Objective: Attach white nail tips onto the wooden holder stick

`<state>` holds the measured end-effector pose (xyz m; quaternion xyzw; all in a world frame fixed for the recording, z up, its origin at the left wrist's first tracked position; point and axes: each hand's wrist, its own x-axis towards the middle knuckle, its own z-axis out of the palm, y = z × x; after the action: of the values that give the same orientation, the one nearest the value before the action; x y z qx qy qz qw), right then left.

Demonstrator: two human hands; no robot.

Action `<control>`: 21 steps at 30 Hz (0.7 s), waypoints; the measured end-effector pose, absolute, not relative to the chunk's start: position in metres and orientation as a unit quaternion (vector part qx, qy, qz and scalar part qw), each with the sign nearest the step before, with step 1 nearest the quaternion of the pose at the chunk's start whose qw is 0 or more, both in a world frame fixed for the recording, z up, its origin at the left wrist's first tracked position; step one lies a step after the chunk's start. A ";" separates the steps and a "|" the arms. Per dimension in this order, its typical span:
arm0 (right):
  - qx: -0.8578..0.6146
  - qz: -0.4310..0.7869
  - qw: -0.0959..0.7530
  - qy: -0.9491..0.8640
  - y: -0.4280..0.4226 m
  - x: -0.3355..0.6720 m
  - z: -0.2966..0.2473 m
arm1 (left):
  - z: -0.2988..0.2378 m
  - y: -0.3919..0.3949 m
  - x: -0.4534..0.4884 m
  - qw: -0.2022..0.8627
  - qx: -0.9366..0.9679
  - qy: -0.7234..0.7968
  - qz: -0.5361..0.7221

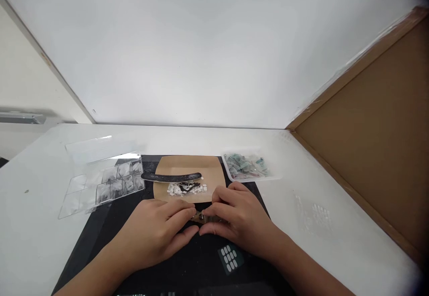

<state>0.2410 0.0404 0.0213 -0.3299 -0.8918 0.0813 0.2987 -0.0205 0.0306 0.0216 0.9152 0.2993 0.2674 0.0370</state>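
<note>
My left hand (161,229) and my right hand (236,220) meet over the black mat (161,273), fingertips closed on a small brown-and-gold piece (198,218). Fingers cover most of that piece, so its kind is unclear. Just beyond my hands lies a tan sheet (191,163) bearing a pile of small white chips (183,189). A curved black nail file (170,178) rests across the sheet, its left end over the mat. Below my right hand is a dark green card (230,259) with rows of pale oval tabs.
On the left stands a clear compartment box (119,182) of white pieces, its lid open. A white tray (229,171) of small greenish packets sits at the back right. A transparent sheet (313,215) lies further right. Cardboard (368,139) borders the table's right side; a white wall (194,64) rises behind.
</note>
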 end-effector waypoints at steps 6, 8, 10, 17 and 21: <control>-0.354 0.090 0.293 -0.884 0.041 0.241 0.018 | 0.018 0.029 -0.018 0.049 0.924 0.305 0.225; -0.363 0.092 0.290 -0.881 0.041 0.241 0.017 | 0.017 0.028 -0.018 0.047 0.923 0.311 0.220; -0.370 0.092 0.286 -0.879 0.040 0.240 0.016 | 0.015 0.029 -0.017 0.045 0.920 0.319 0.222; -0.373 0.085 0.279 -0.881 0.037 0.236 0.015 | 0.010 0.030 -0.017 0.066 0.918 0.334 0.205; -0.370 0.081 0.276 -0.883 0.037 0.235 0.016 | 0.009 0.028 -0.018 0.066 0.918 0.337 0.201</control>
<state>0.2346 0.0365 0.0158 -0.3703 -0.8832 0.0812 0.2760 -0.0182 0.0285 0.0094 0.9175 0.3369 0.2008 0.0661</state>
